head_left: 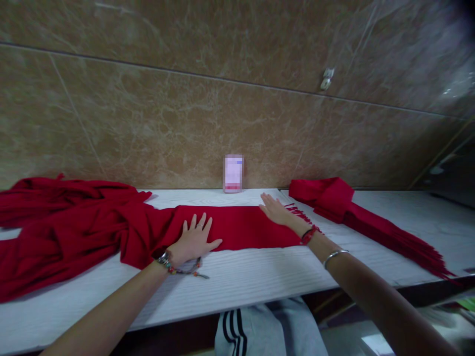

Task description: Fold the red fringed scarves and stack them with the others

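A red fringed scarf (241,227) lies spread flat along the table in front of me. Its left part runs into a crumpled heap of red cloth (85,232); I cannot tell how many pieces are in that heap. My left hand (193,239) rests palm down on the flat part, fingers spread. Near the fringed right end, my right hand (275,210) lies flat on the cloth with its fingers stretched out. To the right of it is a second red scarf (334,200), folded into a narrow strip, its fringe pointing to the front right.
The white wood-grain table (230,277) meets a brown marbled wall (166,123) at its back edge. A phone-like object (233,173), blurred out, leans against the wall. A small white fitting (327,79) sits higher up. My grey trousers (267,329) show below the front edge.
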The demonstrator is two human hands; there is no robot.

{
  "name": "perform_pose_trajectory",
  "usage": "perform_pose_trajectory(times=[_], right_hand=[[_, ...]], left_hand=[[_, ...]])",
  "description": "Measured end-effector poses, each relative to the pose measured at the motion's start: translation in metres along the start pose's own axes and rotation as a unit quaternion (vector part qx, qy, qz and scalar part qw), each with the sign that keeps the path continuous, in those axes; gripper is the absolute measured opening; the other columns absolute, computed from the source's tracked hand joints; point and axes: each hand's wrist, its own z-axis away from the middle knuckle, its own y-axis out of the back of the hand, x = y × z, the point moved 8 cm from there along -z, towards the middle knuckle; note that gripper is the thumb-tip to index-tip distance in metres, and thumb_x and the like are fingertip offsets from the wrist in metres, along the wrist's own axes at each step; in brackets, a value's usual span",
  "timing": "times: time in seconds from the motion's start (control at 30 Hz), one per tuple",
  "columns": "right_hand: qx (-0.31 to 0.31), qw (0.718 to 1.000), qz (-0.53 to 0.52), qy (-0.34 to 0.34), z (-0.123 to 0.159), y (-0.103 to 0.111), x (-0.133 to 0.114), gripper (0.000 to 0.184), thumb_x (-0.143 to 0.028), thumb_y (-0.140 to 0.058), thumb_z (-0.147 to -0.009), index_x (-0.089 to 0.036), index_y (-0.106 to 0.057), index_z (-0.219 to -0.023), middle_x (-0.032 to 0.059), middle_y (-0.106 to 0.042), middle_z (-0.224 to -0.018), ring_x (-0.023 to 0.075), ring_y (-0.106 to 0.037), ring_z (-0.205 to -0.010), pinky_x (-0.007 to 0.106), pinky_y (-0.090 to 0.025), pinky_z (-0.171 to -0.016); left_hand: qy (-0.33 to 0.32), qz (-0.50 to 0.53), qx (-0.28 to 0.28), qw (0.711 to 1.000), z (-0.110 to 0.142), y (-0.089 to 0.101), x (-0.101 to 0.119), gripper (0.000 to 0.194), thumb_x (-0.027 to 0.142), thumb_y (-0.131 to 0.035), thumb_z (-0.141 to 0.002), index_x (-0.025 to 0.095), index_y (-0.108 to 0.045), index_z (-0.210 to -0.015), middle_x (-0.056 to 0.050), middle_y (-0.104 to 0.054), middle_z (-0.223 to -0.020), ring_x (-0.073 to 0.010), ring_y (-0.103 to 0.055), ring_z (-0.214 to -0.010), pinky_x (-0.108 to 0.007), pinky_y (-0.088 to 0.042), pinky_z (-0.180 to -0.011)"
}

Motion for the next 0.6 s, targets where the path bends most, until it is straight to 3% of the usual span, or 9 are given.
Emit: perform_pose_trajectory(times=[0.13,0.2,0.27,0.37,0.6], right_hand=[[0.044,0.984,-0.078,0.154,0.006,0.018,-0.098,0.050,-0.031,-0.025,-0.092,-0.009,-0.029,-0.138,0.0170,-0.029,-0.142,0.0266,-0.023,-0.132,0.050,-0.029,-0.102],[0.017,0.978,-0.103,0.181,0.011,0.015,-0.124,0.052,-0.034,-0.025,-0.092,-0.010,-0.029,-0.137,0.0159,-0.029,-0.142,0.0256,-0.023,-0.132,0.050,-0.028,-0.102],[-0.012,0.977,-0.111,0.182,0.015,0.009,-0.125,0.052,-0.037,-0.025,-0.092,-0.010,-0.030,-0.137,0.0145,-0.029,-0.142,0.0253,-0.024,-0.132,0.051,-0.027,-0.102],[-0.028,0.986,-0.096,0.136,0.017,-0.003,-0.085,0.052,-0.035,-0.024,-0.092,-0.010,-0.031,-0.137,0.0135,-0.029,-0.143,0.0256,-0.026,-0.131,0.051,-0.028,-0.102],[-0.033,0.999,-0.011,-0.019,0.025,-0.032,0.058,0.047,-0.025,-0.027,-0.091,-0.003,-0.039,-0.131,0.0200,-0.036,-0.138,0.0249,-0.033,-0.128,0.043,-0.031,-0.102]], left_hand=[[0.001,-0.006,-0.001,1.000,0.000,0.000,0.000,0.083,0.066,-0.030,-0.079,0.011,-0.021,-0.141,-0.017,-0.014,-0.146,-0.0405,-0.008,-0.132,-0.058,-0.013,-0.101],[0.002,-0.009,-0.001,1.000,0.001,0.001,-0.001,0.083,0.066,-0.030,-0.080,0.010,-0.021,-0.141,-0.018,-0.014,-0.146,-0.0402,-0.009,-0.132,-0.058,-0.014,-0.101],[0.003,-0.010,-0.002,1.000,0.002,0.002,-0.001,0.082,0.065,-0.030,-0.080,0.010,-0.021,-0.141,-0.018,-0.014,-0.146,-0.0397,-0.010,-0.132,-0.057,-0.015,-0.101],[-0.002,-0.005,0.000,1.000,0.003,0.002,-0.001,0.082,0.065,-0.029,-0.080,0.010,-0.021,-0.141,-0.018,-0.015,-0.146,-0.0396,-0.010,-0.132,-0.058,-0.016,-0.101],[0.004,-0.014,0.006,1.000,0.003,0.005,0.001,0.079,0.062,-0.031,-0.081,0.011,-0.023,-0.141,-0.017,-0.015,-0.146,-0.0403,-0.011,-0.132,-0.058,-0.017,-0.100]])
